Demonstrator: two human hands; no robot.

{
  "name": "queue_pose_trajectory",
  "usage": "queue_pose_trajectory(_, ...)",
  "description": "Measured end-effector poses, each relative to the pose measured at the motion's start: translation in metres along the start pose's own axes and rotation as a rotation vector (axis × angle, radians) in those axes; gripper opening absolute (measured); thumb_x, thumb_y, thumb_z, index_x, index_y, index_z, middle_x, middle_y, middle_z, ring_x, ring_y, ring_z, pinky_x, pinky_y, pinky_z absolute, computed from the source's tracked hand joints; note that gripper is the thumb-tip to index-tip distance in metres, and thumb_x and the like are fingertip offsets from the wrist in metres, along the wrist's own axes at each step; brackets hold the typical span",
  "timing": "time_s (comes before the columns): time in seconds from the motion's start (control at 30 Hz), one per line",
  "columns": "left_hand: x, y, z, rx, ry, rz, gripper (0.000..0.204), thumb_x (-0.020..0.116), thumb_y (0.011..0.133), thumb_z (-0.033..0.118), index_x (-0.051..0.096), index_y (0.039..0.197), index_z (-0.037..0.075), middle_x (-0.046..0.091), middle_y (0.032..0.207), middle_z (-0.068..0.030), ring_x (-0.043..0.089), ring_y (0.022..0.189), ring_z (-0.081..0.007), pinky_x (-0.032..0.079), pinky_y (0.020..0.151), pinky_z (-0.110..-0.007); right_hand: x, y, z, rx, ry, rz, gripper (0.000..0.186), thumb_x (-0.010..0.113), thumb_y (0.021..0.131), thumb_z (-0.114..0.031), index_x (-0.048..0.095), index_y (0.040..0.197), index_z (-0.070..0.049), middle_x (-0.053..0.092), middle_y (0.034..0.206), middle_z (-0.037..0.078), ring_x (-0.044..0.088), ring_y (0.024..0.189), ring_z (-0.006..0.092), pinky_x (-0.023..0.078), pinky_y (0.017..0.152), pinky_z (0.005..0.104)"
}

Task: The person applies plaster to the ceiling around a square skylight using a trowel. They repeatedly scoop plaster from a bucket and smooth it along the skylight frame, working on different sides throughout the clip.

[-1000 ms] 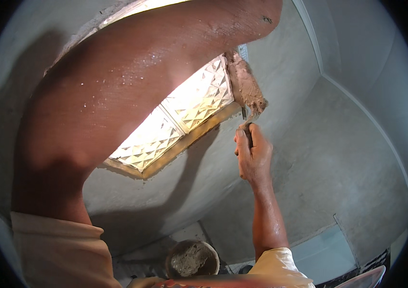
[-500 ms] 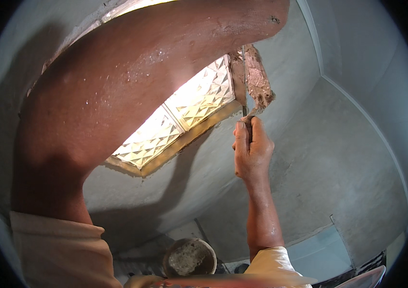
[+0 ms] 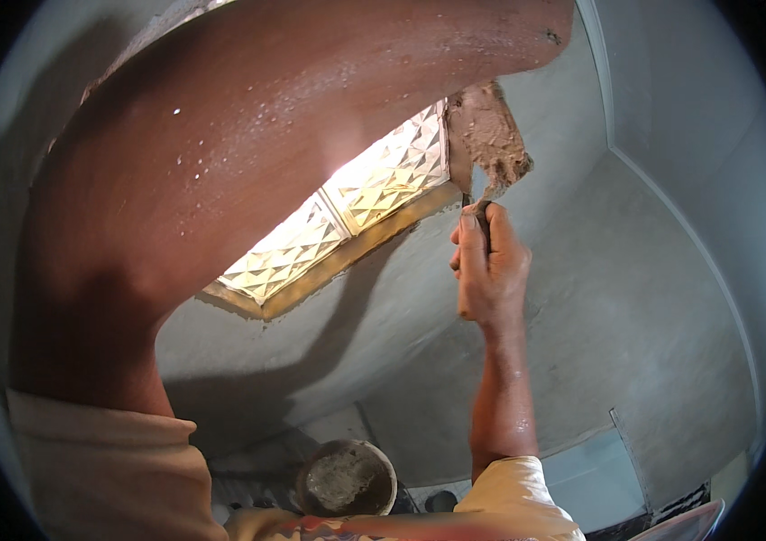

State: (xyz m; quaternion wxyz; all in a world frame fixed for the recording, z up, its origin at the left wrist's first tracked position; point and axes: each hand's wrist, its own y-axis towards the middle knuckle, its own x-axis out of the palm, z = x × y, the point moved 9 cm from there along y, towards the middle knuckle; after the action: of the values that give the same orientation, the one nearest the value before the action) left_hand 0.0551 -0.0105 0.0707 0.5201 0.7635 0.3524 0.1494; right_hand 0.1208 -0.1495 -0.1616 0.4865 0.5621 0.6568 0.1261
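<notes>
My right hand (image 3: pixel 497 261) is closed round the handle of a trowel (image 3: pixel 477 183), its thumb lying along the handle. A thick load of wet brown mortar (image 3: pixel 495 135) covers most of the blade, held up beside the right end of a patterned glass-block window (image 3: pixel 383 176). Across the top of the view stretches my left arm (image 3: pixel 220 153), speckled with splashes and hiding much of the window. The end of that arm, near the heel of my left hand (image 3: pixel 552 34), reaches the upper edge, and its fingers are out of sight.
Smooth grey plastered wall (image 3: pixel 419 334) surrounds the window, whose brownish lower ledge (image 3: pixel 347 252) juts along the glass. A round bucket (image 3: pixel 385 451) with grey mix inside stands below. At right, a pale trim strip (image 3: pixel 671 194) borders the wall.
The trowel and my right hand have shifted slightly right and up, and the blade has turned to show more of its mortar face. My left arm has slid a little to the right.
</notes>
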Motion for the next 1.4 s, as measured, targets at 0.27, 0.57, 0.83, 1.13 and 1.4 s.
queue_pose_trajectory(0.27, -0.001, 0.003, 0.001, -0.01, -0.045, 0.009, 0.058, 0.093, 0.082, 0.015, 0.079, 0.133, -0.005, 0.075, 0.133, -0.0327, 0.069, 0.12, -0.0442, 0.061, 0.084, -0.051, -0.037, 0.055, 0.042, 0.194, 0.28, -0.38, 0.025, 0.062, 0.116, -0.025, 0.072, 0.117, -0.003, 0.068, 0.087, 0.002, 0.058, 0.068, 0.0088, 0.048, 0.061, 0.0282)
queue_pose_trajectory(0.57, 0.002, 0.003, 0.0, -0.012, -0.051, 0.014, 0.057, 0.092, 0.082, 0.015, 0.079, 0.133, -0.005, 0.075, 0.133, -0.0321, 0.069, 0.12, -0.0434, 0.061, 0.084, -0.051, -0.069, 0.04, 0.035, 0.128, -0.018, -0.2, 0.026, 0.062, 0.114, -0.025, 0.073, 0.11, -0.002, 0.067, 0.085, 0.002, 0.056, 0.067, 0.008, 0.045, 0.059, 0.0289)
queue_pose_trajectory(0.83, 0.003, 0.003, 0.0, -0.017, -0.068, 0.023, 0.056, 0.092, 0.082, 0.015, 0.08, 0.133, -0.005, 0.075, 0.132, -0.0317, 0.069, 0.12, -0.0428, 0.062, 0.085, -0.05, -0.046, 0.015, 0.037, 0.163, 0.147, -0.083, 0.026, 0.06, 0.114, -0.023, 0.072, 0.109, 0.0, 0.068, 0.087, 0.003, 0.057, 0.068, 0.0073, 0.046, 0.059, 0.0276)
queue_pose_trajectory(1.13, 0.005, 0.004, -0.002, -0.018, -0.082, 0.03, 0.055, 0.092, 0.082, 0.015, 0.08, 0.132, -0.005, 0.075, 0.132, -0.0312, 0.07, 0.119, -0.042, 0.062, 0.086, -0.05, -0.044, -0.012, 0.057, 0.124, 0.044, -0.02, 0.028, 0.061, 0.115, -0.024, 0.071, 0.105, 0.0, 0.068, 0.083, 0.002, 0.058, 0.068, 0.007, 0.047, 0.06, 0.0284)
queue_pose_trajectory(1.4, 0.007, 0.005, 0.001, -0.018, -0.104, 0.037, 0.054, 0.092, 0.082, 0.014, 0.08, 0.132, -0.005, 0.075, 0.132, -0.0307, 0.07, 0.119, -0.0414, 0.062, 0.086, -0.049, -0.032, 0.01, 0.048, 0.193, 0.032, -0.046, 0.033, 0.06, 0.115, -0.027, 0.067, 0.097, -0.001, 0.068, 0.082, 0.003, 0.058, 0.066, 0.008, 0.047, 0.06, 0.0293)
